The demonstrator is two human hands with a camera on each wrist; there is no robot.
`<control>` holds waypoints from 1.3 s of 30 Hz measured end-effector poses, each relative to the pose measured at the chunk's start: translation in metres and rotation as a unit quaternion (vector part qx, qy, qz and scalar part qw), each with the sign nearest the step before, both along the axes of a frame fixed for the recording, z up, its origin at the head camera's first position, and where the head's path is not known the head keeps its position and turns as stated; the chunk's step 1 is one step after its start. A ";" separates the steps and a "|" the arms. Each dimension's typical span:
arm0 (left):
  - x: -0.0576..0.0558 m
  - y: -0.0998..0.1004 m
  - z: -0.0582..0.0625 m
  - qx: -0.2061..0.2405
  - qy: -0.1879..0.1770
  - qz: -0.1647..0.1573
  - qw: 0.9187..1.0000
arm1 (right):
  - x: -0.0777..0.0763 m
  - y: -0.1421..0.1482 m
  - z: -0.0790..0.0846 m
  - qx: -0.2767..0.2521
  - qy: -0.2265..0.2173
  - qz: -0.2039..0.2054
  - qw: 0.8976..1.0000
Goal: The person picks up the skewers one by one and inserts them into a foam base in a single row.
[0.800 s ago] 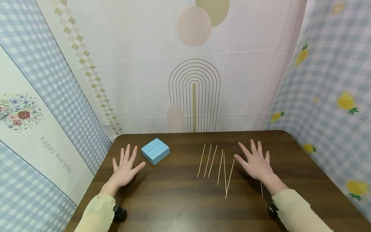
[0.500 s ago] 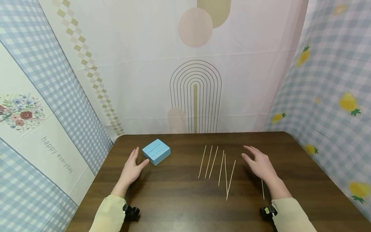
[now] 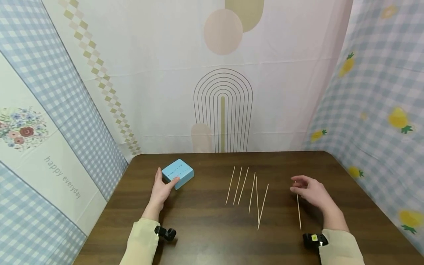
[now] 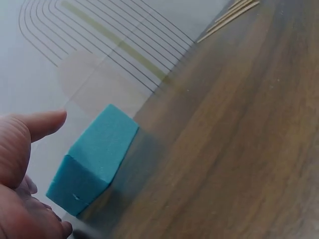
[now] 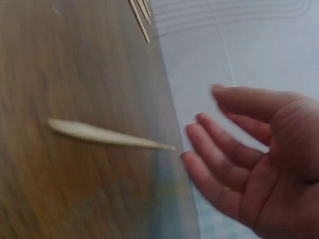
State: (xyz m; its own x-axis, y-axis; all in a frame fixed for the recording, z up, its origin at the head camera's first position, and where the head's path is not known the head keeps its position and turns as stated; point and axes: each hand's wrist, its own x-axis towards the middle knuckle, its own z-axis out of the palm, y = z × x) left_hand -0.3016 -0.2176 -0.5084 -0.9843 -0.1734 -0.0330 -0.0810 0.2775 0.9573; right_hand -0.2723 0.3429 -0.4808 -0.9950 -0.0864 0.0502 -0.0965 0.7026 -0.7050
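At the left of the table a blue foam-like block lies with dashed dark marks on top. My left hand reaches around its near left side, thumb overlapping the front corner in the head view. In the left wrist view the thumb stands apart from the block, and the other fingers are low beside it. On the right, my right hand hovers at the far end of a lone thin wooden stick. The right wrist view shows relaxed fingers with a gap between them and the stick.
Several more thin sticks lie spread right of the table's middle, two of them meeting in a V. The dark wooden table ends at a patterned cloth backdrop, with checked cloth along the sides.
Both hands began spread wide. My left hand has moved right to the block, and its thumb now overlaps it. My right hand has moved right and nearer, over the lone stick, fingers drawing together.
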 end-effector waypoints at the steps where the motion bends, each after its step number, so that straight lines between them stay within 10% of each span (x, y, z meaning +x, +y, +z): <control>1: -0.001 0.000 -0.002 -0.005 -0.003 -0.004 1.000 | 0.002 0.003 0.000 -0.010 -0.021 0.004 1.000; 13: -0.005 -0.004 -0.003 -0.010 0.004 -0.012 1.000 | 0.009 0.015 0.000 -0.073 -0.126 0.000 0.989; 39: -0.005 -0.006 -0.009 -0.013 -0.009 -0.013 1.000 | 0.006 0.008 -0.003 -0.105 -0.163 -0.036 0.980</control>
State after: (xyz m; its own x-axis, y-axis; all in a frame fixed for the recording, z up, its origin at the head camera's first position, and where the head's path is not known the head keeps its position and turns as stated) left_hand -0.3065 -0.2235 -0.5175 -0.9877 -0.1495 -0.0461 -0.0905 0.3053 0.9479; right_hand -0.2661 0.3511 -0.4841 -0.9642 -0.0363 -0.2627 0.2032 0.5357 -0.8196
